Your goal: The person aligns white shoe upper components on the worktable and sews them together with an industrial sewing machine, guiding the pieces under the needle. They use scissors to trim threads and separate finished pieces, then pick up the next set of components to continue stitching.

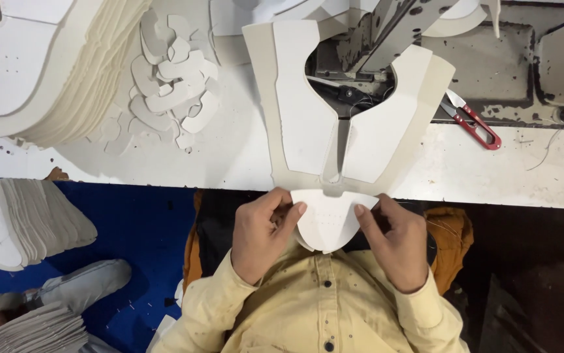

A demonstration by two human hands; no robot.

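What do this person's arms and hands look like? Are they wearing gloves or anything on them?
No gloves: the left hand and the right hand are both bare, with no rings or watch in view. Both arms are covered to the wrist by the long sleeves of a pale yellow button-up shirt, with dark buttons down the front and small dark specks scattered over the fabric.

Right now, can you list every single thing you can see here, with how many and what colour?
Shoe-upper piece: one, white on beige backing, flat on the table, its rounded tip in both hands.
Small cut shapes: many, off-white, heaped on the table's left part.
Tall stack of pieces: one, cream, top left.
Snips: one, red handles, right of the piece.
Sewing machine: one, grey, top middle.
Table: one, worn white.
Lower stack: one, cream, below the table, left.
Left hand: pinching the tip.
Right hand: pinching the tip.
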